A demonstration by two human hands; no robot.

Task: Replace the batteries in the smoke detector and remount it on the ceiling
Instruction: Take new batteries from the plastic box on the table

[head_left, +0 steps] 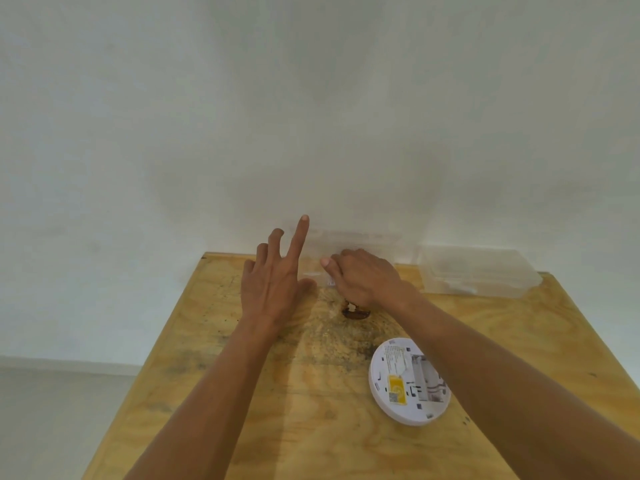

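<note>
The white round smoke detector (408,382) lies back-up on the wooden table (311,393), its battery bay uncovered and a yellow label on it. My right forearm crosses over its right edge. My right hand (363,277) is curled, fingers down, at a clear plastic box (346,244) against the wall; what it grips, if anything, is hidden. My left hand (277,275) hovers just left of that box with fingers spread and the index finger pointing up, holding nothing.
A second clear plastic box (478,271) with a lid stands at the table's back right. A dark knot hole (355,313) marks the wood under my right wrist. The white wall rises directly behind the table; the floor shows at the left.
</note>
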